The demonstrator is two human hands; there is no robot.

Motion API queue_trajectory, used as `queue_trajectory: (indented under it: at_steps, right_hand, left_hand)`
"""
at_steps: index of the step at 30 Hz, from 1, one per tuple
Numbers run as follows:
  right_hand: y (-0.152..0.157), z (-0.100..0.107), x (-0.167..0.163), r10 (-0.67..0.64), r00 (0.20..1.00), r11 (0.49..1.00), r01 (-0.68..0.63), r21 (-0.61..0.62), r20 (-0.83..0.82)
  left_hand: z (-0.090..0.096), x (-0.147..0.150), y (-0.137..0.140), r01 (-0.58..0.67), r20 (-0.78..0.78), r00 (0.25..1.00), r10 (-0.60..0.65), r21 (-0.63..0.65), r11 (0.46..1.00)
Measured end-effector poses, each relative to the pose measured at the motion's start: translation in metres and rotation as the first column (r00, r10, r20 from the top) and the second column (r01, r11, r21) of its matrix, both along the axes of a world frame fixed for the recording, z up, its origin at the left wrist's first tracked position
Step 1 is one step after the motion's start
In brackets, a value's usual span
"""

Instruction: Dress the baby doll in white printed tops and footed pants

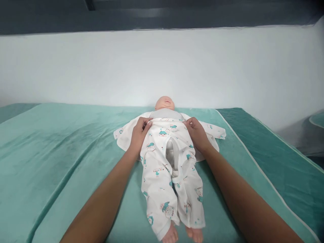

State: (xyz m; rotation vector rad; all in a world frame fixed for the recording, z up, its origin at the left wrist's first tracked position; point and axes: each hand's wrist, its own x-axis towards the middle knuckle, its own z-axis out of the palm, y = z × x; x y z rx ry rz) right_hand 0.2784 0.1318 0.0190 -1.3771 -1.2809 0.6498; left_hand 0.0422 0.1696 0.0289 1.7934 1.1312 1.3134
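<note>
A baby doll point(165, 103) lies on its back, head toward the wall and bare feet toward me. White printed baby pants point(162, 175) cover its legs and reach up to its belly, with an opening at the crotch. Beneath the doll a white baby shirt point(212, 130) is spread open, sleeves out to both sides. My left hand point(140, 131) pinches the pants' waistband at its left end. At the right end of the same waistband, my right hand point(196, 133) has thumb and fingers closed on the fabric.
A light green sheet point(63, 152) with long creases covers the bed under the doll. Darker green cloth point(273, 152) lies to the right. A white wall point(162, 64) stands behind, with a dark beam point(162, 15) above it.
</note>
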Motion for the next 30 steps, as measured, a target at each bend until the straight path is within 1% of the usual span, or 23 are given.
queue_trajectory:
  at_steps: [2,3,5,7,8,10,11,13,15,17,19,22,23,25,28,30]
  right_hand:
    - [0.010,0.001,0.001,0.076,0.994,0.995,-0.081,-0.065,-0.080]
    - [0.014,0.002,0.000,0.116,0.980,0.987,-0.132,-0.095,-0.163]
    - [0.021,0.004,-0.002,0.155,0.918,0.964,-0.222,-0.147,-0.365]
    - [0.024,0.006,-0.005,0.127,0.848,0.952,-0.251,-0.178,-0.514]
    - [0.024,0.007,-0.007,0.105,0.829,0.952,-0.244,-0.186,-0.550]
    - [0.022,0.009,-0.009,0.080,0.817,0.954,-0.228,-0.193,-0.571]
    - [0.021,0.010,-0.009,0.086,0.822,0.954,-0.231,-0.193,-0.563]
    - [0.020,0.011,-0.007,0.139,0.848,0.947,-0.264,-0.181,-0.511]
    - [0.019,0.011,-0.003,0.214,0.885,0.941,-0.301,-0.157,-0.414]
    - [0.020,0.010,0.000,0.249,0.926,0.948,-0.292,-0.122,-0.283]
    - [0.021,0.009,0.002,0.228,0.962,0.970,-0.238,-0.055,-0.152]
    - [0.022,0.010,0.002,0.187,0.982,0.982,-0.187,0.027,0.002]
    - [0.023,0.010,0.002,0.184,0.982,0.982,-0.186,0.029,0.038]
    - [0.027,0.012,0.001,0.189,0.978,0.982,-0.191,0.011,0.091]
    - [0.036,0.015,0.002,0.188,0.970,0.982,-0.188,-0.018,0.154]
    - [0.044,0.016,0.002,0.175,0.970,0.984,-0.171,-0.043,0.170]
  left_hand:
    - [-0.002,0.001,0.008,-0.074,0.036,0.996,0.077,-0.081,0.994]
    - [-0.003,0.001,0.013,-0.110,0.045,0.992,0.115,-0.105,0.988]
    - [-0.004,0.001,0.023,-0.137,0.058,0.988,0.146,-0.141,0.981]
    - [-0.005,0.002,0.033,-0.131,0.055,0.988,0.142,-0.163,0.978]
    - [-0.004,0.003,0.036,-0.125,0.048,0.990,0.134,-0.168,0.978]
    - [-0.004,0.004,0.040,-0.094,0.040,0.994,0.101,-0.164,0.982]
    - [-0.004,0.005,0.040,-0.066,0.037,0.997,0.073,-0.157,0.985]
    - [-0.003,0.006,0.038,-0.004,0.026,1.000,0.008,-0.130,0.991]
    - [-0.002,0.006,0.035,0.049,-0.002,0.999,-0.049,-0.081,0.996]
    - [0.000,0.005,0.035,0.097,-0.036,0.995,-0.097,-0.011,0.995]
    - [0.003,0.004,0.037,0.153,-0.060,0.987,-0.151,0.030,0.988]
    - [0.009,0.004,0.042,0.216,-0.093,0.972,-0.216,-0.010,0.976]
    - [0.012,0.004,0.044,0.213,-0.111,0.970,-0.215,-0.034,0.977]
    - [0.015,0.006,0.048,0.166,-0.158,0.972,-0.175,-0.067,0.984]
    - [0.019,0.009,0.056,0.078,-0.207,0.974,-0.089,-0.061,0.995]
    - [0.021,0.013,0.062,0.041,-0.214,0.976,-0.049,-0.043,0.998]
